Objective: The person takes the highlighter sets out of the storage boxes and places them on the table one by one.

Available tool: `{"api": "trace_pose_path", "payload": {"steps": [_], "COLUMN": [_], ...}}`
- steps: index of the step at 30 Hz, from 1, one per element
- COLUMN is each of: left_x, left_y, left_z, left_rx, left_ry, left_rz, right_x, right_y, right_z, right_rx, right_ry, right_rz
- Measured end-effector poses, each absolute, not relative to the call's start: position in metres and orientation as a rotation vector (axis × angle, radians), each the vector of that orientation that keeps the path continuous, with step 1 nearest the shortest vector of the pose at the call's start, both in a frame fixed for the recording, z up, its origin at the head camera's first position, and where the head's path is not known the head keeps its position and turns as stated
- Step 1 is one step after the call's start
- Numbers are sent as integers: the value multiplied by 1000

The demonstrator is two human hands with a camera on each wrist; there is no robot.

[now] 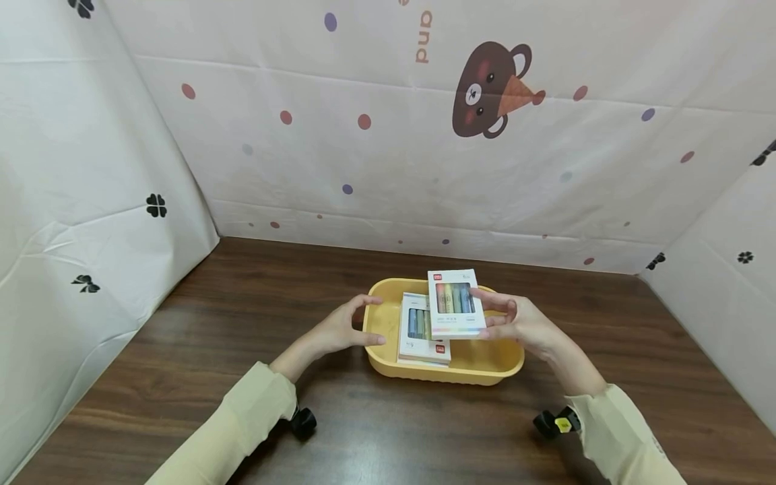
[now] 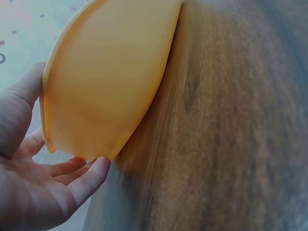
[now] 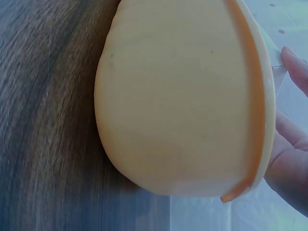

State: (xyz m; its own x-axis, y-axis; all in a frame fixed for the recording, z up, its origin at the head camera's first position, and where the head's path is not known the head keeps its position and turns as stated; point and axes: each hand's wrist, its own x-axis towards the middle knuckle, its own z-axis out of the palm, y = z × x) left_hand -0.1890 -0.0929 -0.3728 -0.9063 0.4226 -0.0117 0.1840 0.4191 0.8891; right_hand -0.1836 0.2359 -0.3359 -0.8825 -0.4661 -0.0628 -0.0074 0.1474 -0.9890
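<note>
My right hand [image 1: 523,325] pinches a white box of crayons [image 1: 456,326] by its right side, thumb at the near corner and fingers farther up. Through its window several coloured sticks show. The box is over the yellow basket [image 1: 436,377], partly covering another white crayon box [image 1: 417,347] that lies inside, apparently stacked on something white. At the basket's left end, my left hand [image 1: 341,329] holds the rim, its thumb and a finger reaching over the edge. In the left wrist view, other fingers [image 2: 91,180] touch the outer wall. The right wrist view shows mostly the basket's outside.
The basket stands on a dark wood table [image 1: 261,289]. A white printed sheet [image 1: 394,162] hangs behind the table, with more sheeting at the left and right sides. Small black wrist devices [image 1: 303,424] sit below both sleeves.
</note>
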Motion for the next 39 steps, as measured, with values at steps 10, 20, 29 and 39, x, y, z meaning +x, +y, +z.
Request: {"api": "trace_pose_path", "payload": {"steps": [10,20,29,39], "left_x": [-195,-195,-195,-195], "left_y": [-94,-95,-94,-94], "left_z": [-382,-382,-381,-381], "left_rx": [532,523,504,480], "left_ry": [2440,2423,2422,2421], "left_rz": [1482,1483,1483,1485], "right_x": [-186,-190,-192,-193], "right_y": [241,248,256,264], "right_z": [-330,-326,-324,-320], "right_rx": [-416,-350,-402,-348], "right_ry": [2121,2116,2066,2073], "right_rz": [-1778,-1797,-1870,-1912]}}
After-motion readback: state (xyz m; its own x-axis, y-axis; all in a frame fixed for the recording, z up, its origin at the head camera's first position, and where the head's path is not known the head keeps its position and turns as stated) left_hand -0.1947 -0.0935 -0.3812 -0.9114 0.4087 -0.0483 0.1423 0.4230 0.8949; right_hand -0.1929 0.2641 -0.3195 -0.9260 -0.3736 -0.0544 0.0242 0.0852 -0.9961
